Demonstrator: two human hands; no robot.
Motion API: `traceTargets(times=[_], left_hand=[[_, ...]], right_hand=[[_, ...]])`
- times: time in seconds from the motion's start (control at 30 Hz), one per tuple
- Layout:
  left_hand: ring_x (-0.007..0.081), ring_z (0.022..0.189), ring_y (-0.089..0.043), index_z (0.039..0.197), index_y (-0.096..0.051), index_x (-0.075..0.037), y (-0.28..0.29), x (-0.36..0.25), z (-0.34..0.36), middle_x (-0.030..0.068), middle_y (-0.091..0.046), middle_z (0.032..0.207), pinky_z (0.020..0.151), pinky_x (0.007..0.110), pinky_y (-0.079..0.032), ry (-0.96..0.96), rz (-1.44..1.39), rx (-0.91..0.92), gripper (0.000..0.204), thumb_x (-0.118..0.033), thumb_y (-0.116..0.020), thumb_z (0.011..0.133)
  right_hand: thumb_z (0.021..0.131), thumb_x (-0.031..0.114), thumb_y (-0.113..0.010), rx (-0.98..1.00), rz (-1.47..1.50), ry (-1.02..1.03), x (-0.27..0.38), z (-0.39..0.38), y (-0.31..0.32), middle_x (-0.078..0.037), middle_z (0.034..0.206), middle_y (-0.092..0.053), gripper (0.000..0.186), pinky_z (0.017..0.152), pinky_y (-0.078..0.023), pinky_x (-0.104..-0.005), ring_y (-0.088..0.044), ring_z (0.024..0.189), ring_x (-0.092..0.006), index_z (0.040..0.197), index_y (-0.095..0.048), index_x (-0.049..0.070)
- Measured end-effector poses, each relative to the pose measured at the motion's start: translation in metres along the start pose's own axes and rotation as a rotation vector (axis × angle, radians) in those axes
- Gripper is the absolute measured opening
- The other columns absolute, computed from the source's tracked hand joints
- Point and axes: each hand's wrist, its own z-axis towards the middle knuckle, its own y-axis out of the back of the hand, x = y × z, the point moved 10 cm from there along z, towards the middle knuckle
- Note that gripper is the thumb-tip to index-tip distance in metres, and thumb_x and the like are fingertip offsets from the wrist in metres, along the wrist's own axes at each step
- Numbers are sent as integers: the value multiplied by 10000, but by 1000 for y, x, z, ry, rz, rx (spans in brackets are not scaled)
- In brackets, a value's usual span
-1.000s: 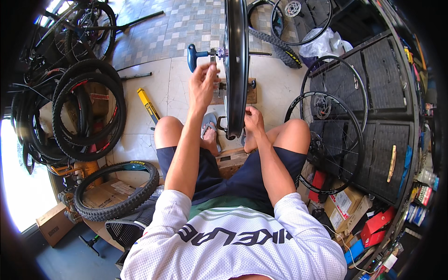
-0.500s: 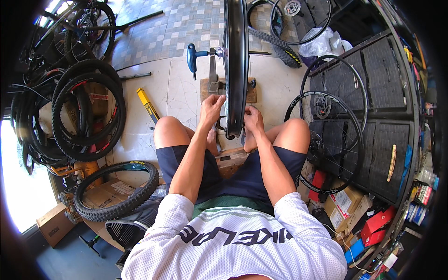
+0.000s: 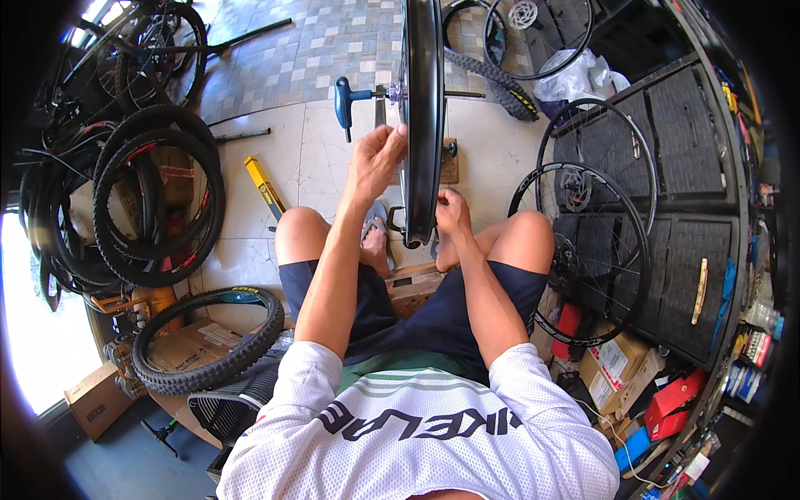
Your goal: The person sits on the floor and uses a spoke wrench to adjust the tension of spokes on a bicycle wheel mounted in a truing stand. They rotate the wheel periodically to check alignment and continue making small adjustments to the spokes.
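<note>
A black bicycle wheel rim (image 3: 423, 150) stands edge-on in a truing stand on a wooden base (image 3: 450, 171). A blue T-handle wrench (image 3: 352, 98) sits at the stand's left, level with the hub (image 3: 400, 96). My left hand (image 3: 379, 158) is at the wheel's left face below the hub, fingers bent against the spoke area; anything between them is hidden. Low on the opposite face, my right hand (image 3: 452, 212) has curled fingers at the rim, their grip too small to make out. A dark curved caliper (image 3: 398, 223) shows beside the bottom of the rim.
Stacked tyres (image 3: 154, 200) and a loose tyre (image 3: 208, 375) lie to the left. A yellow bar tool (image 3: 262, 183) rests on the floor. Right of me, spare wheels (image 3: 633, 283) lean on black storage panels (image 3: 696, 233), with boxes (image 3: 675, 400) below. Bikes (image 3: 142, 50) stand far left.
My left hand dropped from just under the hub toward the lower spokes, then rose partway and now sits closer to the wheel. My right hand stays at the lower rim.
</note>
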Motion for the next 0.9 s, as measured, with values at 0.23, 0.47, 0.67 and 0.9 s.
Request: traceTargets(times=[0.23,0.47,0.67,0.9], left_hand=[[104,861,-649,971,-650,-46,15,-47,6,40,-710,915,741,255,-481,-156,-49,-147,345,-383,-584,993],[91,816,-612,1004,-658,-29,36,43,-4,35,-688,888,678,253,-482,33,49,-239,374,-399,-620,967],[89,769,-564,1036,-650,15,37,133,-15,35,-650,835,660,255,-465,177,62,-184,403,-381,-604,973],[111,821,-580,956,-667,13,16,129,-4,54,-640,791,718,278,-464,239,156,60,495,-469,-557,980]], right_hand=[[848,316,-705,0,0,-29,-2,0,1,-130,700,-662,329,629,-465,-381,-615,632,-250,864,-659,-9],[851,328,-703,6,-20,-16,-2,1,2,-127,723,-677,339,641,-474,-373,-629,650,-242,874,-669,-9],[853,322,-706,29,-14,-98,0,-2,0,-120,741,-690,337,646,-483,-356,-646,679,-221,883,-680,-12],[848,325,-710,17,-8,-95,-5,-2,1,-115,727,-685,335,637,-477,-361,-640,666,-219,869,-679,-8]])
